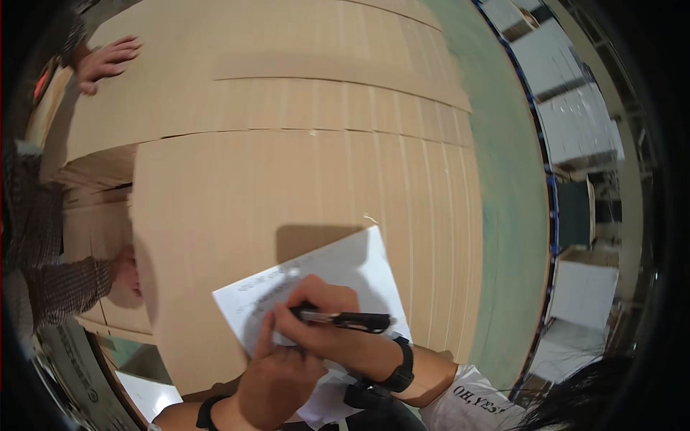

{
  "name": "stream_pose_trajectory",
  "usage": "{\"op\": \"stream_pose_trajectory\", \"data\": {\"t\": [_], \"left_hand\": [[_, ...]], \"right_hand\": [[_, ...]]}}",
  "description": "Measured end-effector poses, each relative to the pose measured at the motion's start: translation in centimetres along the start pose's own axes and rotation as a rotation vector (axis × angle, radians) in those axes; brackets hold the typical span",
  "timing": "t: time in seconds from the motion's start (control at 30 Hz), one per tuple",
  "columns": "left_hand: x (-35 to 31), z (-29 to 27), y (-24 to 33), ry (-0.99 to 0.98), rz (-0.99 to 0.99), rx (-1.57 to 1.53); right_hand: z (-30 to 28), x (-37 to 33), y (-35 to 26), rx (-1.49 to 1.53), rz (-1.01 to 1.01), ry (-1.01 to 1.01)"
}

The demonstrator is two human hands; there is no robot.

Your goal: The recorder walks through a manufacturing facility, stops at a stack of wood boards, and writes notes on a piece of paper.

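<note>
A white sheet of paper (374,266) with handwriting on it lies tilted on a stack of flat brown cardboard (302,179). My right hand (327,309) is closed around a black pen (363,322), over the middle of the sheet. The pen's tip is hidden by my fingers. My left hand (280,381) rests on the lower part of the sheet, just below my right hand. Its index finger is stretched out against the paper; the other fingers are partly hidden. More white paper (330,399) shows below my hands. Both wrists wear black bands.
On the left a person in a checked sleeve (72,287) has one hand (111,61) on the cardboard and another (126,273) by its edge. More cardboard (100,223) lies lower there. Beyond a green floor (507,215), white-topped stacks (575,118) line the right side.
</note>
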State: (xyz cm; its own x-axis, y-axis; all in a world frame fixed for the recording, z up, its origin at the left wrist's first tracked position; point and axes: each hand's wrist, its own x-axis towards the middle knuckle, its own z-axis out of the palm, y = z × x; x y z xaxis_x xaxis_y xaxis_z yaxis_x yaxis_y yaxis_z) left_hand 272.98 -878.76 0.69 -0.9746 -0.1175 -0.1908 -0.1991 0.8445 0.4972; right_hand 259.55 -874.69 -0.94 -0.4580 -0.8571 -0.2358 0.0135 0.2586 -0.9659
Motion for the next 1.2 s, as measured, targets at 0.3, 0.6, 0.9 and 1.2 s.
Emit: {"op": "stream_pose_trajectory", "data": {"t": [0.3, 0.6, 0.9, 1.2], "left_hand": [[-2.1, 0.4, -0.8, 0.022, 0.022, 0.2], [-1.5, 0.6, 0.9, 0.025, -0.009, 0.261], [0.2, 3.6, 0.7, 0.04, 0.039, -0.024], [0.0, 1.0, -0.6, 0.083, 0.018, 0.009]], "right_hand": [[2.5, 0.5, 1.0, 0.076, -0.298, -0.007], [1.7, -0.4, 0.4, 0.157, -0.033, 0.122], [0.1, -0.8, 3.3, 0.202, -0.03, 0.205], [0.8, 0.8, 1.0, 0.041, -0.134, 0.146]]}}
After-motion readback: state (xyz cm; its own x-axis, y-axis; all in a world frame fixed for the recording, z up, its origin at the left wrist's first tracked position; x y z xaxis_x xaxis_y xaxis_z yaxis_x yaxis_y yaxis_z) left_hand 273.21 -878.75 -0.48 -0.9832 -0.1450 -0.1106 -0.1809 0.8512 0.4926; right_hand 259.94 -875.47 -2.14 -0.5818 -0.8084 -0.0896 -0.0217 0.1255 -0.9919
